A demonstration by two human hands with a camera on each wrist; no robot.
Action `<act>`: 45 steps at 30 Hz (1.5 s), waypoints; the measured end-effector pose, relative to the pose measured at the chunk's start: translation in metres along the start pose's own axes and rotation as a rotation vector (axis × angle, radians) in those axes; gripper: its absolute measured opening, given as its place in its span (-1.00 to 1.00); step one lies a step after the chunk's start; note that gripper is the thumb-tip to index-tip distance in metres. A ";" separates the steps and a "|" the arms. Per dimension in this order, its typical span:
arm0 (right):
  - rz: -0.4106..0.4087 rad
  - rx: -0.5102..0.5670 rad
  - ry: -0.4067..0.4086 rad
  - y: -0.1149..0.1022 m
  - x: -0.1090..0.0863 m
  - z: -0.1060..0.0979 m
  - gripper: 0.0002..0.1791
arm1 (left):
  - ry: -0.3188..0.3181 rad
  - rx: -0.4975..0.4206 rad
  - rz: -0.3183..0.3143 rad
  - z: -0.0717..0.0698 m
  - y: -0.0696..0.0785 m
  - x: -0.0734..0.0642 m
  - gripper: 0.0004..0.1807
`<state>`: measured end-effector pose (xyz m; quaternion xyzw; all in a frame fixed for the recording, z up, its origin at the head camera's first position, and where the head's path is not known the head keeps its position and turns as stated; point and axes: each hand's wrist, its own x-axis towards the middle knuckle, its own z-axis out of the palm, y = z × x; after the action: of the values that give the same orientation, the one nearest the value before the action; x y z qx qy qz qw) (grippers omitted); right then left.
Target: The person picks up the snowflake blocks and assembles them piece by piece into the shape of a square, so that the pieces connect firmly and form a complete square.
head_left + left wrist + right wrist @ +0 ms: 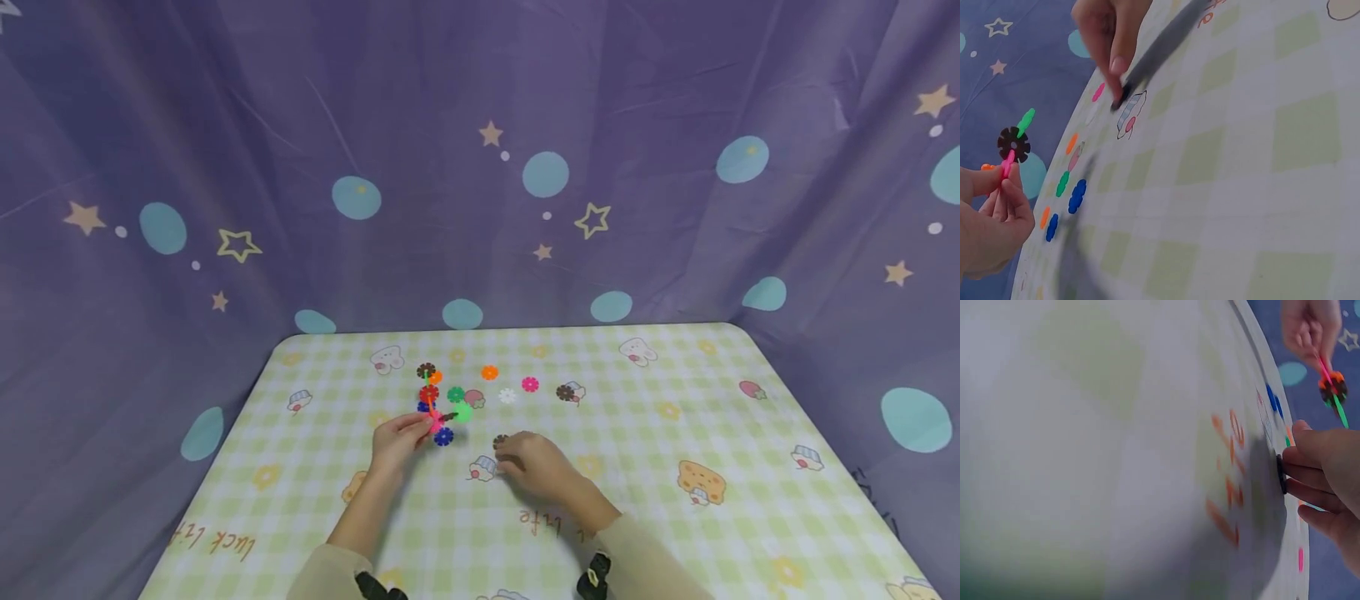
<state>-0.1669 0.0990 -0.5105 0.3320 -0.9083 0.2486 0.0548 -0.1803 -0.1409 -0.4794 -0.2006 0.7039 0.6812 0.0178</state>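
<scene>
Over a worktop [630, 550] printed in pale green checks, a person in beige sleeves [652, 562] handles small notched discs. The left hand [396, 446], thumb and fingers closed together, pinches a pink disc [435, 423] in a linked chain, held above the surface; a brown piece and a bright green piece [463, 412] extend from it toward the right hand. The right hand [536, 465] reaches down, fingers slightly bent and thumb apart, its fingertips touching a dark disc [499, 442] at the worktop, nearer the person than most of the loose pieces. Two blue discs [444, 437] lie close to the chain. Beyond the hands are a green disc [456, 394], two orange discs [490, 372], a white disc [507, 396], another pink one [530, 384] and a brown one [564, 392]. A purple curtain [450, 242] with stars and teal spots hangs behind.
</scene>
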 end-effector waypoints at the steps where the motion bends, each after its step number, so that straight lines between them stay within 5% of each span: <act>1: 0.003 -0.006 0.027 0.004 -0.004 -0.002 -0.81 | -0.004 0.003 0.000 0.001 -0.001 0.000 -0.67; 10: 0.037 0.011 0.123 0.022 -0.034 -0.010 -0.88 | -0.043 0.076 -0.006 0.003 -0.006 -0.003 -0.70; 15: 0.105 0.114 0.124 0.025 -0.031 -0.014 -0.81 | -0.045 0.095 -0.021 0.005 -0.005 -0.006 -0.69; 22: 0.177 -0.021 0.088 0.031 -0.022 -0.014 -0.70 | -0.054 0.098 -0.018 0.010 -0.004 -0.007 -0.71; 27: 0.204 -0.006 0.084 0.032 -0.022 -0.011 -0.74 | -0.062 0.105 -0.005 0.012 -0.005 -0.009 -0.70; 37: 0.287 0.258 0.114 0.026 -0.017 -0.008 -0.80 | -0.099 0.131 -0.004 0.018 -0.006 -0.011 -0.71; 45: 0.429 0.467 0.187 0.021 -0.011 -0.009 -0.87 | -0.131 0.086 -0.030 0.020 -0.009 -0.012 -0.69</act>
<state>-0.1719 0.1235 -0.5147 0.1126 -0.8671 0.4853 0.0067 -0.1710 -0.1180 -0.4860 -0.1651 0.7267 0.6616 0.0828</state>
